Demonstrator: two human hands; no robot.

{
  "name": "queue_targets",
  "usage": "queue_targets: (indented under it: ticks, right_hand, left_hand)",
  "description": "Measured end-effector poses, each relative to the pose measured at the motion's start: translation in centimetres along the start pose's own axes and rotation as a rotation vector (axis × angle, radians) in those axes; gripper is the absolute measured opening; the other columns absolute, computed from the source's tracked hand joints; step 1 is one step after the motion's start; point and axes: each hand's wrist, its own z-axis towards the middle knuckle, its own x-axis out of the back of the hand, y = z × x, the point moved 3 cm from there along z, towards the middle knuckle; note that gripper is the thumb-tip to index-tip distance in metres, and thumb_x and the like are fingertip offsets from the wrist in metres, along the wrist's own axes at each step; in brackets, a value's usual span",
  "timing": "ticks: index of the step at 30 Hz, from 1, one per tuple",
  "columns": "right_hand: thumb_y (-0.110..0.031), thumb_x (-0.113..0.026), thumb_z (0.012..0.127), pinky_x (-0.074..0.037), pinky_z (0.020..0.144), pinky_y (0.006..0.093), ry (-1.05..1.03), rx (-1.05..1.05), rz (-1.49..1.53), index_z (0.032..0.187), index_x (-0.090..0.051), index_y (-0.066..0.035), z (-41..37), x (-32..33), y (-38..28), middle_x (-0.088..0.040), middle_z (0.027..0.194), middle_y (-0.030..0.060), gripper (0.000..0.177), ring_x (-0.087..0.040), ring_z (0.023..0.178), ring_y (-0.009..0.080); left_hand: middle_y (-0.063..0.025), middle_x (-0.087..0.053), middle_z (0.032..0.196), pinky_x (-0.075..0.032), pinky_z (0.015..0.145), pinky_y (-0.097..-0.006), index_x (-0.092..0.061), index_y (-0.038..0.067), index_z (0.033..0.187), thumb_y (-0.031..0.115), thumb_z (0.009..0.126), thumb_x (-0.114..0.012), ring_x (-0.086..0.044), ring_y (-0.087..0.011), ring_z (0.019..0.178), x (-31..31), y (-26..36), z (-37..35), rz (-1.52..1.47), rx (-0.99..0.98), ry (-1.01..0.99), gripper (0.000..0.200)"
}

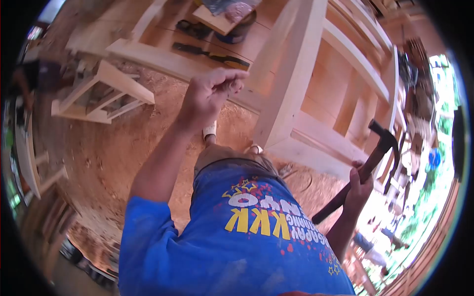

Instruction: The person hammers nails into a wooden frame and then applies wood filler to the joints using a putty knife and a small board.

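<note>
My right hand (359, 186) is wrapped round the dark handle of a claw hammer (376, 154), its head raised beside the pale wooden frame (292, 84). My left hand (213, 93) is held over the edge of the woodwork, fingers curled and pressed together in a pinch. Whatever may be between those fingers is too small to make out. Just beyond the left hand, a long tool with a black and yellow handle (212, 54) lies on the boards. Behind it sit a small piece of wood (213, 19) and a plastic bag (237, 9).
A small wooden frame (106, 93) stands on the brown dirt floor (148, 143) to the left. More wooden pieces (29, 148) are at the far left, near a blurred person (42, 76). Stacked timber (419, 64) shows at the right. My feet are beside the woodwork.
</note>
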Motion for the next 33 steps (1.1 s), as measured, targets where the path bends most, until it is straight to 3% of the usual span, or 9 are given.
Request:
queue_targets:
  ticks: [2,3,6,12,15,16,22,27,33]
  right_hand:
    - [-0.011,-0.068,0.093,-0.046,0.090,0.0337,0.066,-0.086,0.047,0.106,-0.064,0.000,-2.8,-0.9,-2.4,-0.067,0.107,0.0065,0.018,-0.060,0.096,0.0156]
    - [-0.009,-0.069,0.094,-0.046,0.083,0.0301,0.117,0.002,0.075,0.106,-0.064,-0.001,-4.0,-1.6,-2.6,-0.067,0.106,0.0054,0.015,-0.058,0.090,0.0122]
    - [-0.009,-0.069,0.094,-0.044,0.076,0.0262,0.139,-0.123,0.233,0.105,-0.063,-0.001,-8.1,-3.1,-2.9,-0.065,0.102,0.0045,0.015,-0.057,0.083,0.0091]
    - [-0.009,-0.069,0.097,-0.047,0.065,0.0261,0.224,-0.256,0.325,0.101,-0.061,-0.001,-15.7,-5.2,-2.9,-0.063,0.090,0.0052,0.012,-0.060,0.071,0.0105]
    - [-0.009,-0.068,0.098,-0.047,0.062,0.0255,0.232,-0.209,0.366,0.100,-0.060,-0.002,-17.9,-5.6,-2.8,-0.063,0.088,0.0052,0.011,-0.060,0.068,0.0102]
    - [-0.009,-0.067,0.098,-0.046,0.061,0.0250,0.230,-0.176,0.384,0.100,-0.060,-0.002,-18.5,-5.8,-2.6,-0.063,0.086,0.0050,0.010,-0.059,0.067,0.0099]
    - [-0.011,-0.067,0.099,-0.042,0.051,0.0236,0.134,-0.444,0.254,0.098,-0.060,-0.003,-21.5,-7.4,-1.3,-0.058,0.068,0.0007,0.011,-0.055,0.055,0.0084]
    - [-0.010,-0.067,0.099,-0.042,0.048,0.0246,0.056,-0.319,0.144,0.099,-0.060,-0.003,-19.1,-7.1,-3.3,-0.058,0.066,0.0006,0.010,-0.055,0.053,0.0083]
    - [-0.015,-0.073,0.096,-0.045,0.050,0.0247,-0.042,-0.109,-0.033,0.105,-0.060,-0.003,-10.8,-7.6,-10.9,-0.060,0.071,0.0017,0.020,-0.057,0.055,0.0091]
  left_hand:
    - [-0.0039,-0.068,0.114,-0.052,0.091,-0.0248,-0.073,0.000,0.123,0.002,0.102,-0.065,-0.062,-0.0081,0.104,-0.5,1.1,2.9,0.048,-0.149,-0.082,0.023]
    - [-0.0036,-0.069,0.111,-0.052,0.091,-0.0246,-0.074,0.001,0.122,0.001,0.102,-0.065,-0.063,-0.0081,0.102,-1.0,1.6,3.9,0.073,-0.243,-0.114,0.022]
    - [-0.0007,-0.070,0.099,-0.052,0.089,-0.0240,-0.075,0.003,0.121,-0.001,0.101,-0.064,-0.063,-0.0076,0.091,-2.7,3.4,5.5,0.073,-0.411,-0.119,0.022]
    - [0.0007,-0.069,0.095,-0.052,0.084,-0.0235,-0.071,0.003,0.127,0.007,0.103,-0.067,-0.060,-0.0067,0.083,-5.2,3.4,4.4,-0.229,-0.016,-0.215,0.025]
    - [0.0011,-0.070,0.095,-0.051,0.080,-0.0222,-0.069,0.005,0.128,0.015,0.103,-0.069,-0.063,-0.0061,0.085,-4.6,1.3,3.7,-0.374,0.014,-0.199,0.027]
    - [0.0017,-0.070,0.095,-0.051,0.078,-0.0217,-0.069,0.007,0.126,0.017,0.103,-0.069,-0.063,-0.0061,0.085,-4.4,0.4,3.0,-0.385,0.066,-0.169,0.026]
    - [0.0022,-0.074,0.102,-0.049,0.080,-0.0235,-0.069,0.014,0.117,0.025,0.103,-0.069,-0.067,-0.0083,0.091,-3.2,-4.3,-3.7,-0.413,0.386,0.064,0.018]
    - [0.0002,-0.075,0.105,-0.050,0.082,-0.0244,-0.068,0.013,0.117,0.026,0.105,-0.065,-0.068,-0.0094,0.095,-0.9,-8.0,-7.4,-0.492,0.412,0.111,0.018]
    - [-0.0003,-0.076,0.105,-0.050,0.083,-0.0259,-0.067,0.012,0.118,0.029,0.107,-0.063,-0.068,-0.0099,0.095,1.6,-8.5,-6.2,-0.542,0.351,0.254,0.022]
